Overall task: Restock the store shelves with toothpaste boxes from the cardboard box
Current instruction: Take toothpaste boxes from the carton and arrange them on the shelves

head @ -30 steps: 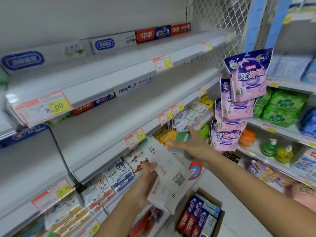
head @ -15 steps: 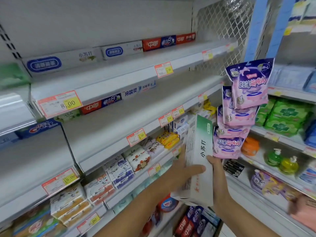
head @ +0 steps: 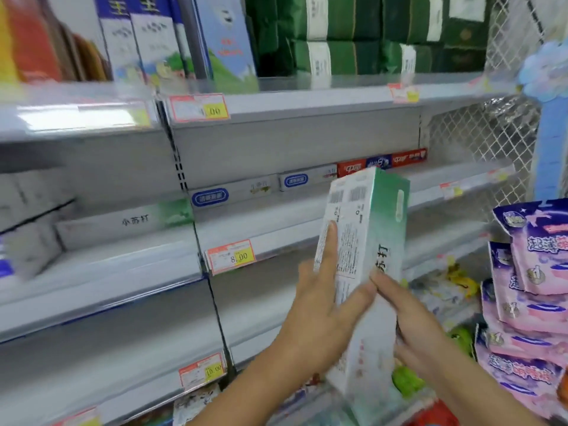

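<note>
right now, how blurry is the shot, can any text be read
Head view: motion blur smears the left shelves, and glare washes out the left price tag; head view: the 8.00 price tag is legible; head view: the toothpaste box is sharpish on top, blurred at its lower end.
</note>
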The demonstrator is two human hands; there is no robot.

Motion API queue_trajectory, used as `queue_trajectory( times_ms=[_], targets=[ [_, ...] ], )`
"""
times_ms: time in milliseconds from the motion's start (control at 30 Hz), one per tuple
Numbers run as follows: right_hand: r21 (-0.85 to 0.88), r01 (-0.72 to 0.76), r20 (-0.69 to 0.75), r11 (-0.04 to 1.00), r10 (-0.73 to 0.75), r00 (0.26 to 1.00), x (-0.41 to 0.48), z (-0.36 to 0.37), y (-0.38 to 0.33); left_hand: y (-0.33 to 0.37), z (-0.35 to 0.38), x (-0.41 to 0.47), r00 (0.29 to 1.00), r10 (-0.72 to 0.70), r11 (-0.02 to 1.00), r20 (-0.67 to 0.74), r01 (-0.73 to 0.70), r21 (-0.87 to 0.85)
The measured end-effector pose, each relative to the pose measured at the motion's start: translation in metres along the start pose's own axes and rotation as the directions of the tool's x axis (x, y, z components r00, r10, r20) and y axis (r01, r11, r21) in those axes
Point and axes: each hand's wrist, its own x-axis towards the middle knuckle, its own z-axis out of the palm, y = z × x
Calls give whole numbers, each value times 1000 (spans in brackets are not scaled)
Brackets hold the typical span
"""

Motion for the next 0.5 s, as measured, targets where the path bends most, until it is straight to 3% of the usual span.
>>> queue_trajectory(
  times_ms=[100, 200, 267, 400, 500],
  targets=[
    [-272, -26, 103, 962, 56, 993, 24, 36, -21, -2, -28, 9, 991, -58, 975, -121, 31, -221],
    [-542, 46, 250, 839, 109, 962, 50, 81, -52, 3, -65, 16, 979, -43, 975, -201, -3, -222],
    [-690, 42, 287, 723, 219, 933, 72, 104, -70, 7, -94, 17, 974, -99, 976, -203, 56, -211],
    [-916, -57, 157, 398, 486, 860, 126, 141, -97, 1, -158, 4, 940, -188, 968, -284, 226, 109],
    [-986, -13, 90, 164, 603, 793, 166, 165, -95, -16, -204, -9, 887, -143, 869, -440, 325, 373]
  ],
)
